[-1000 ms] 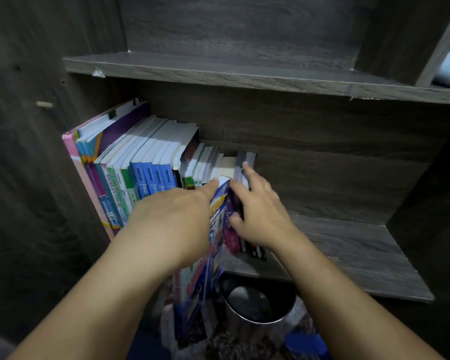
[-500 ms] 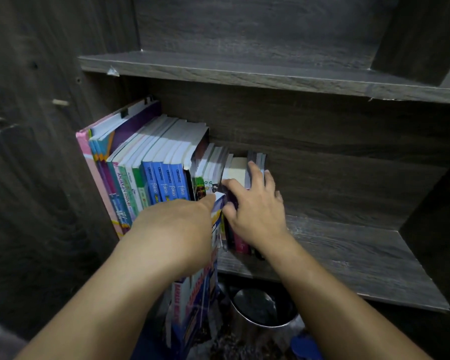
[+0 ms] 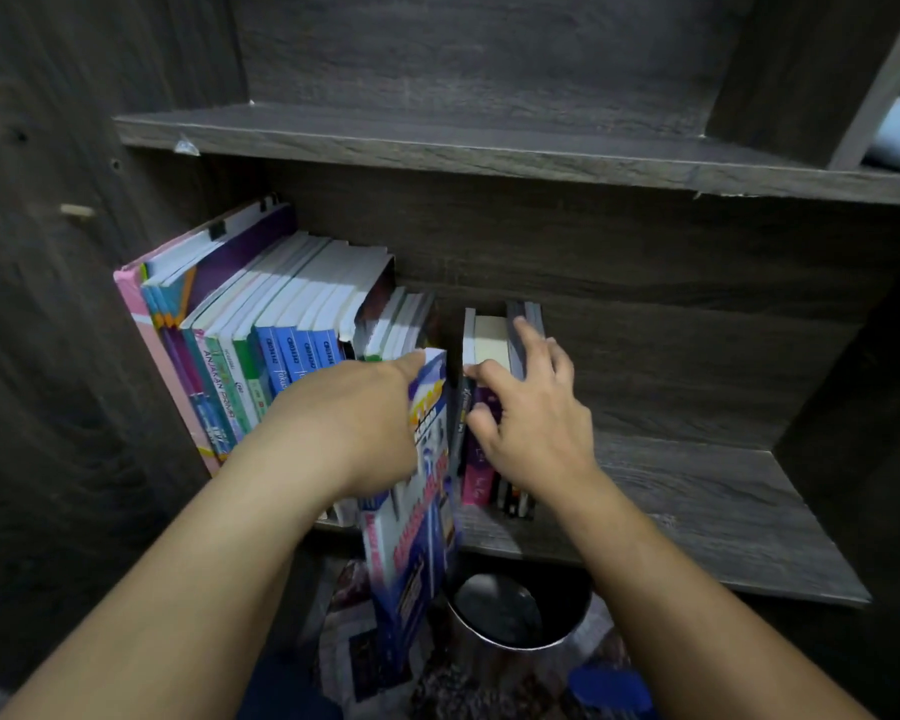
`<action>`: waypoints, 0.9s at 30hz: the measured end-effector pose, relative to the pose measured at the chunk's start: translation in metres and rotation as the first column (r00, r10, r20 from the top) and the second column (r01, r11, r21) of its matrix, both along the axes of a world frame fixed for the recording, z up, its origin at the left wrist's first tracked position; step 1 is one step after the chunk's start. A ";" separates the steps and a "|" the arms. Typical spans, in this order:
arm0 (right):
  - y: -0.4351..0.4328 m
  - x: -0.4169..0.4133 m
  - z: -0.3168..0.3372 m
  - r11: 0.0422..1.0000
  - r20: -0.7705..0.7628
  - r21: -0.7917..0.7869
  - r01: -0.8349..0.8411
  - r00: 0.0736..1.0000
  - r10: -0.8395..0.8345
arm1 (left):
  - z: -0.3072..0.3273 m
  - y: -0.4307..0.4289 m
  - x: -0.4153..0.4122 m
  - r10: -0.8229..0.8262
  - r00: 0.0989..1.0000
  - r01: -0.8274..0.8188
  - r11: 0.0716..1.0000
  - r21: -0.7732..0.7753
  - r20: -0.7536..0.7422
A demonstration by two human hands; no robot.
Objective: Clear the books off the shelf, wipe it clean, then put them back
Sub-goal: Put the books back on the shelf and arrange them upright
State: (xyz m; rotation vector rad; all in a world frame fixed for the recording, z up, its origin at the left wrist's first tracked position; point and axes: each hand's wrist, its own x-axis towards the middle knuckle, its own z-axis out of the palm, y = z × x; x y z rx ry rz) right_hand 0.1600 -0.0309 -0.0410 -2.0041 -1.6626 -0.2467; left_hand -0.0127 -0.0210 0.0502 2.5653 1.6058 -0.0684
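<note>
Head view: dark wood bookcase, seen from above.
L hand [image 3: 354,423]: grips blue book [image 3: 417,517] near its top edge; index finger lies along the top, other fingers hidden.
Blue book: upright, in the gap btwn row [image 3: 281,324] and small group [image 3: 489,335]; lower part juts out past the shelf [image 3: 697,511] front edge.
R hand [image 3: 536,423]: clasps small group, thumb on spine side, fingers curled over the tops.
Row: books stand at shelf's left end, leaning vs. side wall.
Small group: upright on shelf, just right of blue book.
Bin [image 3: 562,595]: metal, round, on floor below shelf.
</note>
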 end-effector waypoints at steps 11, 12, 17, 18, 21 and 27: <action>-0.002 0.005 0.002 1.000 -0.002 -0.018 -0.022 1.000 0.022 | -0.007 0.008 0.029 0.181 0.981 -0.194 0.952 0.239 0.076; -0.001 0.004 0.002 0.999 -0.003 -0.023 -0.023 1.000 0.023 | -0.003 0.005 0.027 0.190 0.975 -0.214 0.939 0.271 0.112; 0.000 0.004 0.001 0.999 -0.009 -0.024 -0.035 0.999 0.035 | 0.014 -0.006 0.025 0.156 0.951 -0.264 0.860 0.436 0.268; 0.000 0.004 0.001 0.999 -0.009 -0.022 -0.040 0.999 0.040 | 0.014 -0.006 0.026 0.149 0.944 -0.275 0.846 0.457 0.293; 0.000 0.004 0.001 0.998 -0.006 -0.035 -0.042 0.999 0.042 | 0.004 0.003 0.035 0.128 0.933 -0.295 0.810 0.507 0.337; -0.001 0.005 0.000 0.998 -0.026 -0.036 -0.058 0.998 0.057 | -0.067 0.032 0.061 0.025 0.954 -0.179 0.848 0.498 0.300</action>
